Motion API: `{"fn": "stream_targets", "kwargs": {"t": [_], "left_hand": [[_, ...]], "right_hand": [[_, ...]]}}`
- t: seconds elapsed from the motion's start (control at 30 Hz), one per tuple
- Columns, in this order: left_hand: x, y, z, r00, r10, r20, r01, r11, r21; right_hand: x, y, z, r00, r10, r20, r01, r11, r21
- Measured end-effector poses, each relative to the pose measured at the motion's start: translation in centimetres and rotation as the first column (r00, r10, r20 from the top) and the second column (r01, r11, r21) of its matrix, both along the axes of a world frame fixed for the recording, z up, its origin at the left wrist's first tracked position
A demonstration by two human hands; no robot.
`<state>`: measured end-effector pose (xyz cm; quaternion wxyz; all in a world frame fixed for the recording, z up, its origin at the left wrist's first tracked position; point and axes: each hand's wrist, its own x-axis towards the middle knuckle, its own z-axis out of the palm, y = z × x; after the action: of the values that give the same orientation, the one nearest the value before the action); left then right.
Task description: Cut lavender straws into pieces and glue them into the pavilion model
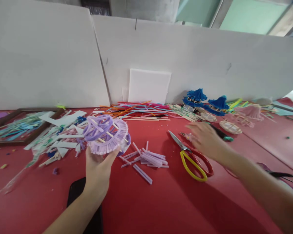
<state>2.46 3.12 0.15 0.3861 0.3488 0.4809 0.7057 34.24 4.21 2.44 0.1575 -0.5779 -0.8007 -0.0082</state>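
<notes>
My left hand (99, 169) is closed around the underside of a round lilac craft model (108, 135), raised above the table. Fuzzy lilac strips and pale wooden sticks make up its tiers. Lilac cut pipe cleaner pieces (153, 158) lie in a loose pile to its right. My right hand (207, 138), blurred, is over the table with its fingers stretched out to the left. Partly under it lies a small pointed thing (188, 136) that I cannot make out. Scissors (189, 154) with one red and one yellow handle lie just left of that hand, blades slightly apart.
Long coloured pipe cleaners (141, 109) lie along the white partition (197, 61). Blue-roofed models (194, 97) and a pink one (251, 112) stand at the back right. White scraps (65, 120) and a wooden frame (26, 141) are left. A black phone (75, 190) lies under my left forearm.
</notes>
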Motion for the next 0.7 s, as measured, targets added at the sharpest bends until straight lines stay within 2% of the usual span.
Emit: {"fn": "stream_targets", "kwargs": {"t": [0.07,0.1,0.17,0.23,0.27,0.37,0.53,0.7], "left_hand": [[-0.1,0.0,0.0,1.0,0.024,0.001,-0.024,1.0,0.011],[-0.1,0.0,0.0,0.999,0.04,-0.004,-0.04,0.999,0.017],[-0.3,0.0,-0.1,0.997,0.066,-0.031,-0.065,0.997,0.035],[-0.4,0.0,-0.2,0.996,0.077,-0.054,-0.075,0.996,0.043],[-0.4,0.1,-0.2,0.995,0.078,-0.058,-0.076,0.996,0.042],[-0.4,0.1,-0.1,0.995,0.084,-0.05,-0.082,0.996,0.046],[-0.2,0.2,0.2,0.998,0.054,-0.042,-0.052,0.997,0.05],[-0.3,0.2,-0.1,0.996,-0.055,-0.076,0.056,0.998,0.003]], "right_hand": [[-5.1,-2.1,-1.0,0.999,0.047,-0.028,-0.045,0.995,0.085],[-7.7,-3.1,-1.6,0.986,0.163,-0.013,-0.162,0.985,0.057],[-11.9,-4.5,-2.9,0.926,0.378,0.001,-0.378,0.925,0.015],[-14.7,-4.6,-3.8,0.867,0.498,0.028,-0.498,0.867,0.009],[-15.5,-4.1,-4.1,0.859,0.512,0.034,-0.512,0.859,-0.005],[-16.1,-1.5,-4.4,0.884,0.465,0.051,-0.464,0.885,-0.023],[-14.2,2.9,-4.4,0.949,0.314,0.022,-0.314,0.949,-0.023],[-11.9,4.7,-3.2,0.983,0.175,-0.055,-0.174,0.985,0.016]]}}
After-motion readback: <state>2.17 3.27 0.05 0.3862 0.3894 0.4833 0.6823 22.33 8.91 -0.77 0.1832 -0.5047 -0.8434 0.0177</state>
